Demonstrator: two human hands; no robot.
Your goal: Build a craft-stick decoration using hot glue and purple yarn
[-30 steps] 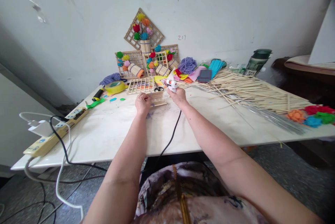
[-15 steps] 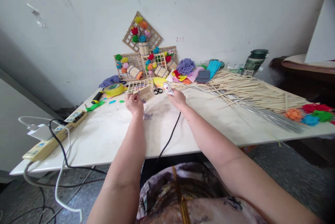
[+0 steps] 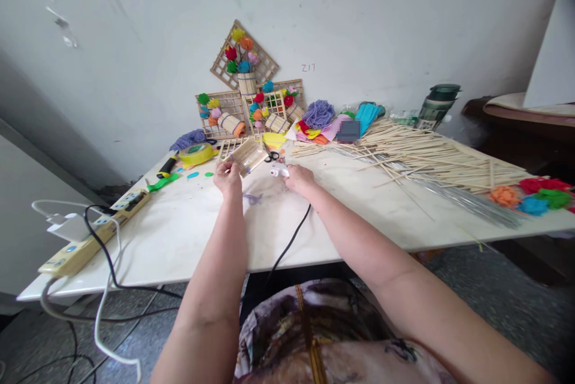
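Left hand (image 3: 228, 179): thumb and fingers pinching the left end of the stick panel (image 3: 248, 157), which is tilted over the surface (image 3: 278, 234).
Right hand (image 3: 300, 180): wrapped around the white glue gun (image 3: 279, 170), just right of the panel; its nozzle is hard to make out.
Yellow tape (image 3: 207, 154): label inside the ring, print too small to read.
Dark patch (image 3: 349, 131): pixelated, near the purple yarn (image 3: 318, 114).
Bottle (image 3: 435, 109): dark lid, contents unclear.
Stick cups (image 3: 247, 84): topmost upright, coloured flowers (image 3: 244, 66) above it; lower ones tilted.
Wall (image 3: 395, 24): red writing (image 3: 308, 67), "217" or "Z17".
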